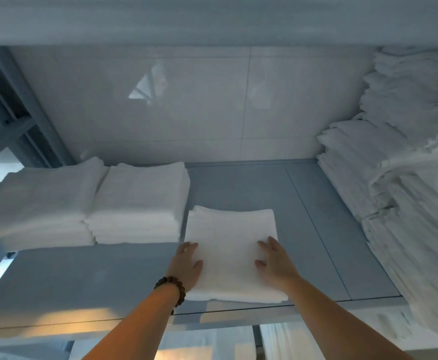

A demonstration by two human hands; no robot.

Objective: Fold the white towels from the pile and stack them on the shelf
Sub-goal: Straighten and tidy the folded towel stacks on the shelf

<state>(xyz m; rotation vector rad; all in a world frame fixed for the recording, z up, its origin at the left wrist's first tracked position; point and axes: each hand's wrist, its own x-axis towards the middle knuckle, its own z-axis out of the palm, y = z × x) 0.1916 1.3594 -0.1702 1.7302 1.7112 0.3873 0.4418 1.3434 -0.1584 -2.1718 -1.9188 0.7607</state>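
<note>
I see the folded towel (231, 245) lying flat on the shelf (303, 216). Its near edge is close to the shelf front and its left edge is just beside a low stack (140, 201). To its right the shelf is bare up to a tall stack (394, 178). The left hand (186, 266) and right hand (275, 263) press on the towel with straight fingers, gripping nothing. The tall stack is cut off by the frame edge and its layers blur.
</note>
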